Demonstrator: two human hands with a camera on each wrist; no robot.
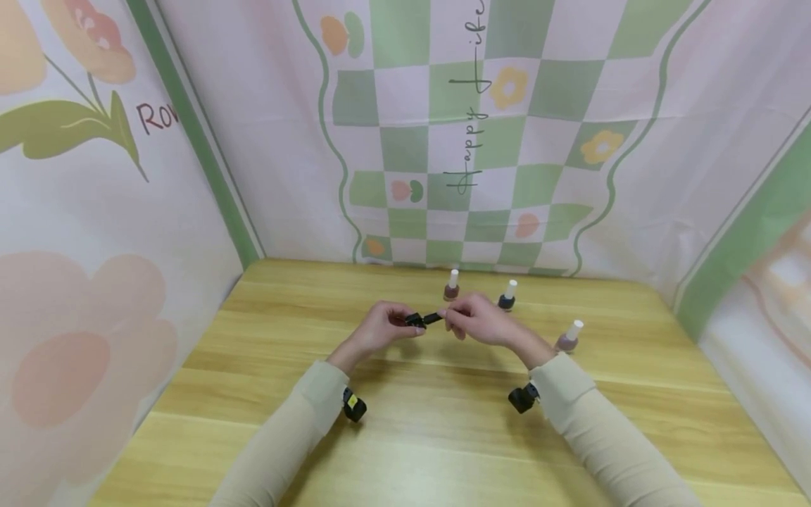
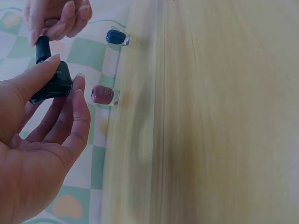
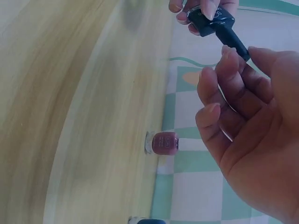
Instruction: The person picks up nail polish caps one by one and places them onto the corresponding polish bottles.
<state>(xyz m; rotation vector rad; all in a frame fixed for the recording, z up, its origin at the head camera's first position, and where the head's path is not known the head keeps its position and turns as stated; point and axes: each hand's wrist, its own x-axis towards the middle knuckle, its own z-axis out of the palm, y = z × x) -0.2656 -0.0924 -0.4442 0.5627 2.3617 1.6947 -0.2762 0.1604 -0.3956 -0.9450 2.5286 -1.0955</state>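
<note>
Above the table, my left hand (image 1: 383, 326) holds a small dark nail polish bottle (image 2: 58, 80) between thumb and fingers. The bottle is tilted, and its black cap (image 2: 43, 49) points toward my right hand (image 1: 478, 318). In the right wrist view, my right thumb and fingertips pinch the far end of that cap, while the other fingers curl loosely. The cap sits on the bottle's neck; whether it is loose or tight I cannot tell. Part of the bottle is covered by my left thumb.
Three white-capped nail polish bottles stand on the wooden table (image 1: 418, 436): a brownish-mauve bottle (image 1: 451, 291) and a dark blue bottle (image 1: 506, 303) behind my hands, and a lilac bottle (image 1: 567, 343) by my right forearm. A patterned curtain (image 1: 405, 148) hangs behind the table.
</note>
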